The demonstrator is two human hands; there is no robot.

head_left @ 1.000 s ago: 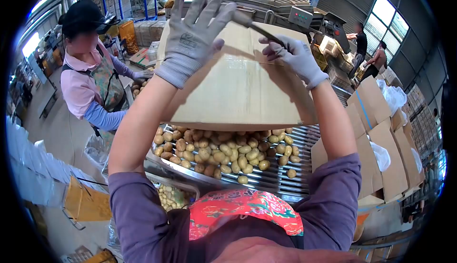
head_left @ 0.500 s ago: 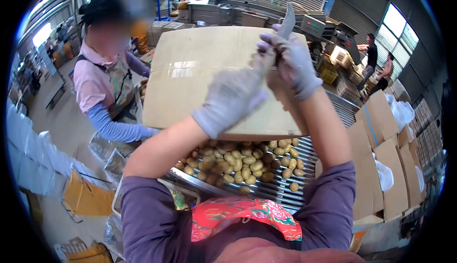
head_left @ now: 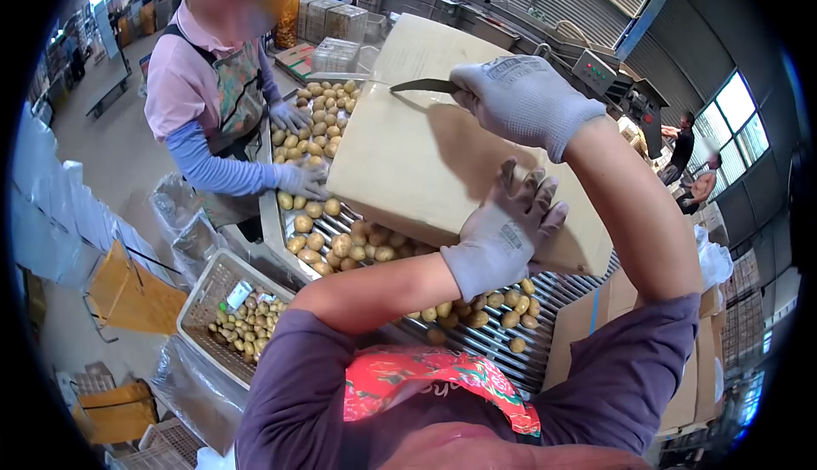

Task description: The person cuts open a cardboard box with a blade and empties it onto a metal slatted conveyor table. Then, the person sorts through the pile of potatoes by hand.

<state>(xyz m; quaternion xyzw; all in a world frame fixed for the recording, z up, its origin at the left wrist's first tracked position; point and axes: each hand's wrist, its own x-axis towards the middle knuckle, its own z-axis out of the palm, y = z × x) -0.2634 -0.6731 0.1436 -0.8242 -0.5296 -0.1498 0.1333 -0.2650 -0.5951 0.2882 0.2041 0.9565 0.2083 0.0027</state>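
A large closed cardboard box (head_left: pixel 391 151) lies tilted over the roller conveyor (head_left: pixel 562 308), a strip of clear tape across its top. My right hand (head_left: pixel 532 100), in a grey-white glove, is closed round a knife (head_left: pixel 423 85); the handle is hidden in the fist. The blade points left, with its tip at the taped seam; I cannot tell whether it cuts in. My left hand (head_left: pixel 508 236), also gloved, rests on the box's near side with fingers spread. Potatoes (head_left: pixel 340 244) lie on the conveyor around and below the box.
A co-worker (head_left: pixel 213 87) stands at the left, gloved hands among the potatoes beside the box. A plastic crate (head_left: pixel 200 300) of small potatoes stands at the near left. Opened cardboard boxes (head_left: pixel 587 334) lean at the right. Machinery (head_left: pixel 596 70) with a control panel stands behind.
The box has turned and tilted. My right hand has brought the knife from upright down to the tape. My left hand has moved down onto the near side of the box.
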